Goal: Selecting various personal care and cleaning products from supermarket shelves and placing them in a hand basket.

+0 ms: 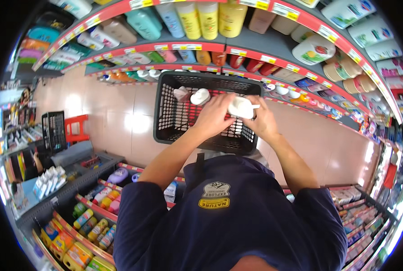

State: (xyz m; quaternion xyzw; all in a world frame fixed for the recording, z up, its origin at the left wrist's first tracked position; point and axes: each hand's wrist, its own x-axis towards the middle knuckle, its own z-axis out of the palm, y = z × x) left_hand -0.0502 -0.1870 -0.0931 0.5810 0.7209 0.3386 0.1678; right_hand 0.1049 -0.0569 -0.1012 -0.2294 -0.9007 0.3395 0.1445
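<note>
A white pump bottle (241, 107) is held between my two hands over the right part of a black plastic basket (157, 111). My left hand (215, 113) grips its left side, the thumb near its lower edge. Around its right side, by the nozzle, curl the fingers of my right hand (263, 118). Inside the basket, at the upper left, stand another white-topped bottle (200, 96) and a pale pinkish bottle (181, 94). Something red shows through the basket's slotted bottom.
Curved store shelves (201, 46) with rows of bottles run beyond the basket. Behind me are more shelves, with yellow bottles (77, 255) at the lower left. A red plastic stool (76, 128) and a black crate (53, 130) stand at the left, near a person's arm (38, 162).
</note>
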